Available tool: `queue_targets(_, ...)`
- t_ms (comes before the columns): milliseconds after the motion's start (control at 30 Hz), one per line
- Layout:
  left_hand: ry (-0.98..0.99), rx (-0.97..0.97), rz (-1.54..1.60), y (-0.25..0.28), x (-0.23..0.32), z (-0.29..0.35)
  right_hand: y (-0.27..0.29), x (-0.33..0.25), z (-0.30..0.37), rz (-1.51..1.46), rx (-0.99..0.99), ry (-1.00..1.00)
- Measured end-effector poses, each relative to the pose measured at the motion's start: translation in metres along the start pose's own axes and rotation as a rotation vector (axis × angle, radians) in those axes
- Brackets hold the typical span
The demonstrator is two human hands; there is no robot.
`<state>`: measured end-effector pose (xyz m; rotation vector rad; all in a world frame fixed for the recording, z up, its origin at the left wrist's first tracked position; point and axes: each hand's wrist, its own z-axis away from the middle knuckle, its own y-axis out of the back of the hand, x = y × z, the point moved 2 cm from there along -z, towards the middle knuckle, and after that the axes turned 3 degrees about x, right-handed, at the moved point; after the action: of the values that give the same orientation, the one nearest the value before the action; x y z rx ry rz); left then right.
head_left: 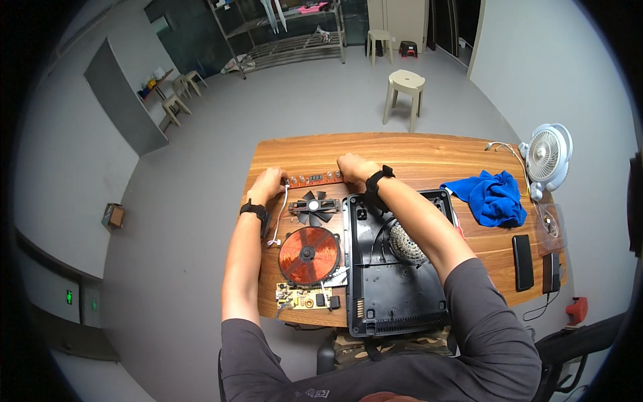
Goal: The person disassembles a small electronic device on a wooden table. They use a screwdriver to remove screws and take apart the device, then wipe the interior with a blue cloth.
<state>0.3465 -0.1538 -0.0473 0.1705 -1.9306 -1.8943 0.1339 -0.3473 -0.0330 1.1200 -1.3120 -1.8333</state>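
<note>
A narrow reddish-brown circuit board (315,179) with small components lies across the far left part of the table. My left hand (268,181) grips its left end, fingers closed. At the right end my right hand (355,167) is closed on the board too, its fingertips partly hidden. A white cable (284,211) hangs from the left end toward me. Just nearer than the board sits a black cooling fan (313,208), then a copper induction coil (309,256), and a tan power circuit board (303,296). My right forearm passes over an open black plastic housing (395,288).
A crumpled blue cloth (495,199) lies on the wooden table (415,151), right of the housing. Beyond it are a white desk fan (546,157), a clear plastic container (552,224) and a black phone (522,262). A beige stool (406,84) stands past the far edge.
</note>
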Motion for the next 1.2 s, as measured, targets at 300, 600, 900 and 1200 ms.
queue_targets(300, 0.102, 0.054, -0.154, 0.004, 0.006, 0.016, 0.003, -0.009, 0.000, -0.102, -0.043, -0.048)
queue_targets(600, -0.036, 0.208, -0.088, 0.038, 0.079, 0.034, 0.061, 0.070, 0.038, -0.073, 0.310, 0.089)
queue_targets(900, -0.504, -0.058, 0.109, 0.021, 0.233, 0.094, 0.079, 0.197, 0.217, -0.100, 0.473, -0.056)
queue_targets(1200, -0.638, -0.279, -0.221, -0.019, 0.331, 0.143, 0.045, 0.280, 0.343, 0.059, 0.257, -0.462)
